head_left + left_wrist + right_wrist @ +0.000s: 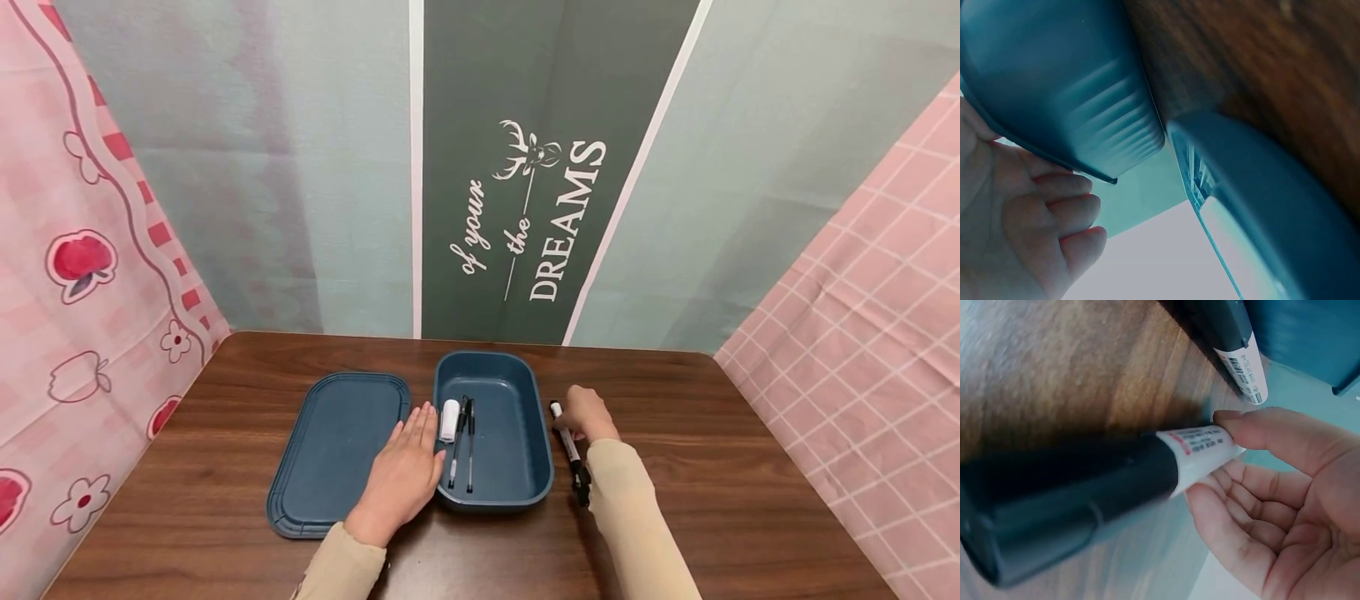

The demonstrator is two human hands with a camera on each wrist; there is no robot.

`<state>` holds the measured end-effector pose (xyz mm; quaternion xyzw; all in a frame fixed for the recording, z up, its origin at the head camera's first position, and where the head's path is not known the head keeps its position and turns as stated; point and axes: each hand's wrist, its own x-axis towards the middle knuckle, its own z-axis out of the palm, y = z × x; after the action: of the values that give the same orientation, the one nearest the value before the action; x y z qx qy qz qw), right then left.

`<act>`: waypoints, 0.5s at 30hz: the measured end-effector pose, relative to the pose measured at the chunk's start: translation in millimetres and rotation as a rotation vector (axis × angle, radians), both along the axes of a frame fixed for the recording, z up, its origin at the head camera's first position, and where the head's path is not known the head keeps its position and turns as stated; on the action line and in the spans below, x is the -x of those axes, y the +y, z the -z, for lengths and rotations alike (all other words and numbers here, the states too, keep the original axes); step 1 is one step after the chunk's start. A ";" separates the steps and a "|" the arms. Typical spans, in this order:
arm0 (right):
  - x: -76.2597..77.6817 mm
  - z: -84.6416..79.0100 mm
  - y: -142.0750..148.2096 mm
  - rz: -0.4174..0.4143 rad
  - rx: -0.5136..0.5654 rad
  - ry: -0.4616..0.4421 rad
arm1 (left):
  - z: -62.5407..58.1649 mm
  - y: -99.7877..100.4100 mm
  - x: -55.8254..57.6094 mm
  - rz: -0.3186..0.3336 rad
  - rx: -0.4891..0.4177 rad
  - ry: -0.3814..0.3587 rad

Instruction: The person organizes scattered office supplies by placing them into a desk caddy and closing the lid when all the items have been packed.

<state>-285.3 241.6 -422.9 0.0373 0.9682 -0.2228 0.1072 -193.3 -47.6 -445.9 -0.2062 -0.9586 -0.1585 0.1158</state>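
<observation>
My left hand (pixel 405 471) lies with straight fingers against the left side of a blue plastic box (pixel 510 450). In the left wrist view, its fingers touch the box rim (pixel 1029 147). Inside the box, along its left side, are a white object (pixel 449 421) and two slim clear pens with black ends (pixel 470 450). To the right of the box, my right hand (pixel 588 414) pinches a white marker with a black cap (pixel 1204 447) between thumb and fingers. A second, similar marker (pixel 1244 369) lies beside the box.
A blue lid (pixel 337 450) lies flat on the brown wooden table (pixel 667 467), left of the box. Behind the table hangs a grey-green cloth (pixel 352 167) with lettering, and pink patterned cloths (pixel 885 333) hang at both sides.
</observation>
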 end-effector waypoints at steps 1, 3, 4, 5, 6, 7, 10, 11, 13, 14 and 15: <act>0.0 0.3 0.5 0.002 0.004 -0.005 | 0.4 0.1 0.2 0.001 -0.001 0.002; -0.1 0.0 1.9 0.001 0.014 -0.011 | 0.9 0.2 0.4 0.005 -0.002 0.008; 0.3 0.2 2.8 0.005 0.023 -0.017 | 1.1 0.2 0.6 0.006 -0.001 0.013; 0.5 0.0 3.7 0.008 0.034 -0.022 | 1.2 0.1 0.8 0.007 -0.001 0.018; 1.1 0.0 4.8 0.010 0.044 -0.027 | 1.2 0.1 1.0 0.008 0.001 0.022; 1.8 0.1 6.1 0.008 0.055 -0.030 | 1.2 0.0 1.2 0.009 0.001 0.027; 4.4 0.6 9.7 0.015 0.091 -0.048 | 0.9 -0.1 2.1 0.007 0.002 0.031; 5.1 0.9 10.8 0.012 0.100 -0.053 | 0.7 -0.2 2.3 0.007 0.000 0.029; 6.6 2.1 13.2 0.010 0.116 -0.060 | 0.7 -0.3 2.7 0.007 0.000 0.024; 7.0 2.6 14.2 0.014 0.126 -0.064 | 0.8 -0.4 2.7 0.006 0.001 0.020; 7.4 3.0 15.1 0.019 0.139 -0.070 | 0.8 -0.5 2.8 0.006 0.003 0.019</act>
<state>-292.8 256.7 -425.9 0.0468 0.9457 -0.2889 0.1411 -196.0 -48.1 -446.7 -0.2109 -0.9570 -0.1557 0.1240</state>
